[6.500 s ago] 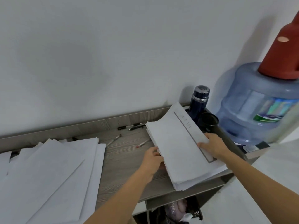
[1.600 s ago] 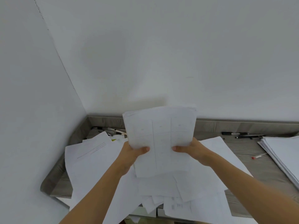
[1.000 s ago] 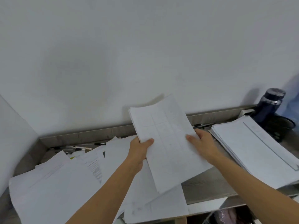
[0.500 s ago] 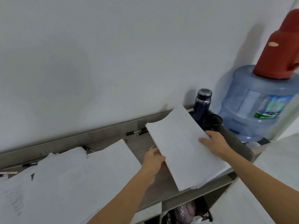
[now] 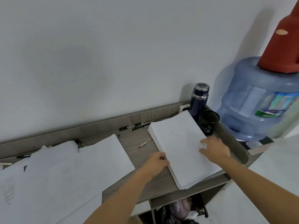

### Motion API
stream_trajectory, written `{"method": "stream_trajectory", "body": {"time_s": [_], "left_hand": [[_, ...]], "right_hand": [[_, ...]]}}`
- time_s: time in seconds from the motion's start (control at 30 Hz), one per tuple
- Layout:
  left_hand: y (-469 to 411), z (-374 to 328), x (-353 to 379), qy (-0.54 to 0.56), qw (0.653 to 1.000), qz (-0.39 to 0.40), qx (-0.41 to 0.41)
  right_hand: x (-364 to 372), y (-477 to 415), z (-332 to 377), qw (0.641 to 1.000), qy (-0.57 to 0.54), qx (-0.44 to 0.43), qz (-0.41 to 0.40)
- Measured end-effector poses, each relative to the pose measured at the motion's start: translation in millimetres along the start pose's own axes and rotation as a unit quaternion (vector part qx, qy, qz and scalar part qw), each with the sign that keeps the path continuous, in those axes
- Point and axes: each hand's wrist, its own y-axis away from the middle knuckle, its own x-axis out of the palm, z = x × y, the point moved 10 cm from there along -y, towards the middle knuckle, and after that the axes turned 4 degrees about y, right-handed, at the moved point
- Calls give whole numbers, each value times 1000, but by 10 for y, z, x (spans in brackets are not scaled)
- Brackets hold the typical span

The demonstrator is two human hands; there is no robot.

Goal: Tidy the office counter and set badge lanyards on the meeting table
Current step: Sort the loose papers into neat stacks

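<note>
The stack of paper [image 5: 182, 151] lies on the grey wood counter [image 5: 139, 143], with its near corner overhanging the front edge. Its left edge is gripped by the left hand [image 5: 156, 164], fingers curled round it. Its top is pressed by the right hand [image 5: 213, 148], fingers straight and laid flat near the right edge.

Left of the stack, loose sheets [image 5: 80, 167] are spread untidily, and pens [image 5: 134, 126] are scattered beyond its far left corner. A navy flask [image 5: 199, 101] and a black cup [image 5: 209, 117] are stood just beyond its far right corner. No badge lanyards can be seen.

Squaring of the stack is judged to be in hand. If it is pushed away too firmly, the cup or flask could be knocked over. If it is drawn nearer, the overhanging sheets could be tipped off the counter.
</note>
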Motion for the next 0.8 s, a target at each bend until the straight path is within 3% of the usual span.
{"method": "stream_trajectory", "body": {"time_s": [0.1, 0.23, 0.4, 0.53, 0.63, 0.8], "left_hand": [[50, 14, -259, 33, 998, -49, -3], [239, 103, -958, -3, 983, -181, 21], [811, 310, -2023, -117, 948, -297, 20], [1326, 938, -3011, -198, 912, -354, -67], [1663, 1379, -3454, -292, 876, -350, -156], [1994, 1928, -3840, -356, 862, -307, -189]], "right_hand": [[-206, 2, 244, 997, 19, -33, -64], [-378, 118, 902, 987, -74, -107, -95], [-98, 305, 1954, 958, -221, -180, 26], [379, 491, 2737, 918, -318, -153, 179], [625, 535, 3005, 876, -413, -84, 234], [812, 746, 3595, 882, -376, -83, 271]]}}
